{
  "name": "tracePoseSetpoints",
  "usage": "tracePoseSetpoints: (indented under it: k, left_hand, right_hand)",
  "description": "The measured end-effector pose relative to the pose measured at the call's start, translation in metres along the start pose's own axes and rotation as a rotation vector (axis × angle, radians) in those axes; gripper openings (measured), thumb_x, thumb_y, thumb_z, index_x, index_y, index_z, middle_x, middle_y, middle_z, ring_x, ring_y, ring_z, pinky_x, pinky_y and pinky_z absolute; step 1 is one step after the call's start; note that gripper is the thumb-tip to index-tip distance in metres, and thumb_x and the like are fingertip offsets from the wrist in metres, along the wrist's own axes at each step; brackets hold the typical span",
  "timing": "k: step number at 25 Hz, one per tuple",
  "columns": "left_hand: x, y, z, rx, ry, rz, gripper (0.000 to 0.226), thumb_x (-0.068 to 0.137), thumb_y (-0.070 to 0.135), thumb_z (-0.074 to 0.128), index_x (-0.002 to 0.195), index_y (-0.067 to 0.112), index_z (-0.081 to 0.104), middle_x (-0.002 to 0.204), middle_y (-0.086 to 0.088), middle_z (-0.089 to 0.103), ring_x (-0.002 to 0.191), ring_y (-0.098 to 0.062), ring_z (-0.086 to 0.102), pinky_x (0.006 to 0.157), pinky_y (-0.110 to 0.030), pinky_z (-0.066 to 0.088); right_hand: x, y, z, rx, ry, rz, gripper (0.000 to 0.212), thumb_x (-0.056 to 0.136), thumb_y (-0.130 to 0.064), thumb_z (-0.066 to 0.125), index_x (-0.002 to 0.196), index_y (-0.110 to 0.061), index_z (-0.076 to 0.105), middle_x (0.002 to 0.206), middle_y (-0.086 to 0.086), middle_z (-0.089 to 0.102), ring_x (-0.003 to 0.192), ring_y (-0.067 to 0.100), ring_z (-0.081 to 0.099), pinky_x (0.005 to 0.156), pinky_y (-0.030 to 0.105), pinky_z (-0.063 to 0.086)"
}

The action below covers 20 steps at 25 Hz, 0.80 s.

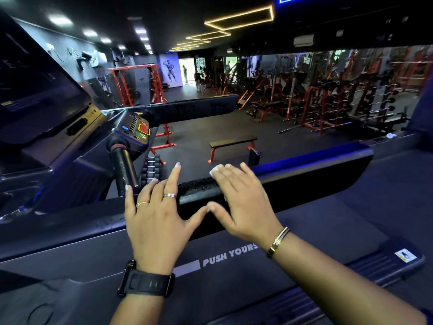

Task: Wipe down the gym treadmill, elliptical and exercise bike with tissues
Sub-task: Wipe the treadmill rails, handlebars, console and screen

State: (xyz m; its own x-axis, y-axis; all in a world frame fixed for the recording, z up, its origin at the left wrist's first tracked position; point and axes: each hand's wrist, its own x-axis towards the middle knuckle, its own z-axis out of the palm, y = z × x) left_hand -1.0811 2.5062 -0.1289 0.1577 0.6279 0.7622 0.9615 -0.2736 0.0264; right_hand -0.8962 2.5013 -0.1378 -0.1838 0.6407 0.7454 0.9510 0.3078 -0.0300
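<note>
Treadmill side handrail (304, 170) runs across mid-frame, black, wet specks on its near end. Right hand (239, 198) lies flat on top of it, fingers straight and together, pressing a white tissue (215, 171) to the rail; only a bit of tissue shows past the fingertips. Left hand (157, 219) sits just beside it at the rail's end, fingers spread and straight, holding nothing; can't tell if it touches the rail. The 2 thumb tips nearly meet. 2 rings on the left hand, black watch (147, 281) on that wrist, metal bracelet (278, 241) on the right wrist.

Below the hands is the treadmill belt (229, 253), printed "PUSH YOURS", rest hidden by the right forearm. Left of the hands: padded front grip (124, 167), control panel (138, 130) with coloured buttons, big dark screen (35, 90). Behind the rail: dumbbell rack (152, 167) partly blocked by the left fingers, red-legged flat bench (232, 141) on the gym floor, another machine's rail (192, 107), red power rack (133, 83) further back, barbell racks far right. 1 person stands at the far doorway, too small to detail.
</note>
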Motion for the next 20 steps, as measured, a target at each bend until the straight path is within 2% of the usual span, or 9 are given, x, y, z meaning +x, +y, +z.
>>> tracePoseSetpoints:
  k: [3,6,9,11,13,16,18,20]
  left_hand:
    - [0.0,-0.005,-0.002,-0.008,-0.008,-0.003,0.094,0.071,0.078,0.05,0.146,0.021,0.045,0.111,-0.007,0.068,0.117,-0.029,0.059,0.114,-0.054,0.023]
    - [0.0,-0.014,-0.004,-0.006,-0.018,0.0,0.095,0.07,0.077,0.053,0.146,0.021,0.044,0.111,-0.006,0.068,0.118,-0.028,0.059,0.115,-0.054,0.023]
    - [-0.001,-0.023,-0.007,-0.002,-0.029,0.0,0.095,0.069,0.078,0.052,0.146,0.022,0.044,0.112,-0.005,0.068,0.118,-0.028,0.058,0.115,-0.055,0.023]
    - [-0.003,-0.027,-0.009,-0.003,-0.022,0.005,0.094,0.071,0.077,0.049,0.146,0.022,0.044,0.112,-0.006,0.068,0.117,-0.029,0.059,0.114,-0.057,0.025]
    - [-0.004,-0.031,-0.012,-0.013,-0.013,0.005,0.093,0.072,0.077,0.044,0.147,0.021,0.044,0.111,-0.008,0.069,0.116,-0.03,0.06,0.113,-0.059,0.027]
    - [-0.005,-0.039,-0.014,-0.021,-0.014,-0.014,0.098,0.07,0.079,0.044,0.149,0.02,0.039,0.109,-0.011,0.069,0.116,-0.032,0.06,0.112,-0.059,0.026]
    - [-0.006,-0.045,-0.014,-0.018,-0.017,-0.015,0.1,0.07,0.08,0.046,0.15,0.021,0.037,0.111,-0.01,0.069,0.118,-0.031,0.058,0.113,-0.058,0.024]
    - [-0.008,-0.05,-0.014,-0.021,-0.008,-0.014,0.101,0.068,0.079,0.05,0.15,0.021,0.038,0.112,-0.008,0.069,0.118,-0.031,0.058,0.114,-0.057,0.023]
  right_hand:
    - [-0.021,0.017,0.001,-0.017,0.089,-0.099,0.063,0.098,-0.049,0.03,0.139,-0.005,0.049,0.146,0.009,0.047,0.138,0.022,0.04,0.117,0.045,0.021]
    - [-0.019,0.025,0.003,-0.159,0.159,0.059,0.061,0.099,-0.048,0.029,0.133,-0.004,0.056,0.136,0.011,0.056,0.129,0.026,0.05,0.117,0.046,0.022]
    - [0.008,-0.003,0.003,-0.181,0.089,0.201,0.071,0.098,-0.056,0.021,0.118,-0.002,0.064,0.119,0.013,0.066,0.116,0.03,0.058,0.116,0.045,0.023]
    - [0.018,-0.024,0.004,-0.118,0.025,0.146,0.076,0.096,-0.06,0.019,0.119,-0.002,0.063,0.12,0.013,0.065,0.117,0.03,0.057,0.114,0.044,0.024]
    - [0.01,-0.032,0.005,-0.026,-0.006,0.016,0.074,0.096,-0.06,0.022,0.131,-0.004,0.057,0.134,0.011,0.058,0.128,0.027,0.05,0.115,0.043,0.024]
    - [-0.015,-0.018,0.009,-0.013,0.104,-0.097,0.064,0.098,-0.05,0.029,0.139,-0.006,0.05,0.144,0.009,0.048,0.136,0.023,0.042,0.115,0.046,0.027]
    - [-0.018,-0.009,0.012,-0.13,0.169,0.014,0.063,0.1,-0.048,0.027,0.136,-0.004,0.053,0.141,0.01,0.052,0.133,0.025,0.047,0.115,0.048,0.027]
    - [-0.004,-0.019,0.013,-0.179,0.148,0.189,0.069,0.1,-0.052,0.021,0.129,-0.002,0.059,0.131,0.013,0.059,0.126,0.03,0.052,0.116,0.047,0.024]
